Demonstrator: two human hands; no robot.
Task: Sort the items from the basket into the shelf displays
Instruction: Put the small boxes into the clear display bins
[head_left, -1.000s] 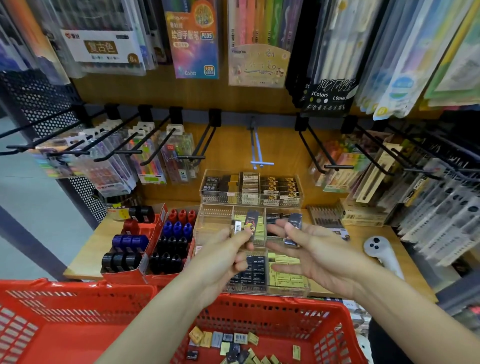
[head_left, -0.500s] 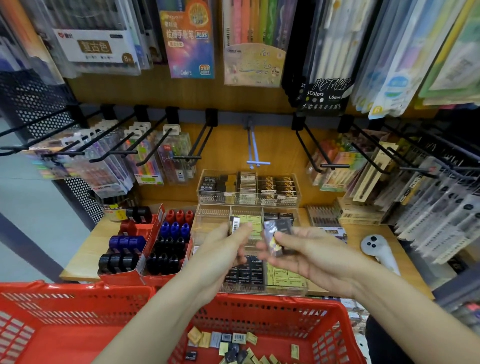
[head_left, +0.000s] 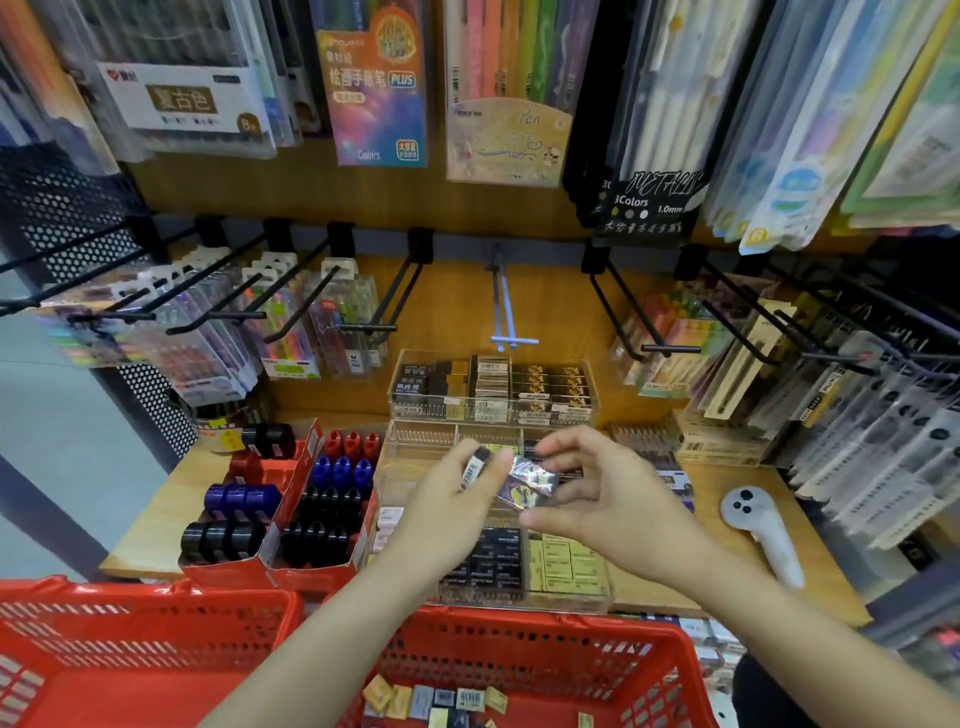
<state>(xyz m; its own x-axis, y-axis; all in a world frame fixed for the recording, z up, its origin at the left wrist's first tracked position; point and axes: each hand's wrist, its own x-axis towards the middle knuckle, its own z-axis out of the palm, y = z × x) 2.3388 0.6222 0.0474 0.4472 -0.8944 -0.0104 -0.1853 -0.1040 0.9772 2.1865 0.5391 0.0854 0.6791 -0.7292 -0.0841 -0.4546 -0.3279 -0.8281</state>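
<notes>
A red basket (head_left: 519, 644) sits lowest in view, small wrapped erasers (head_left: 441, 699) scattered on its floor. Beyond it on the wooden shelf (head_left: 727, 566) stands a clear divided tray (head_left: 571, 592) — dark and yellow packs fill its near compartments. To its left, a red carton (head_left: 291, 566) holds black, blue and red sharpeners. Behind, a second clear case (head_left: 493, 410) is stacked with boxed erasers. Both hands meet above the tray: the left hand (head_left: 441, 514) pinches a small barcoded eraser (head_left: 475, 465), while the right hand (head_left: 618, 499) — fingers curled — grips a shiny foil-wrapped eraser (head_left: 527, 486), touching the left thumb.
</notes>
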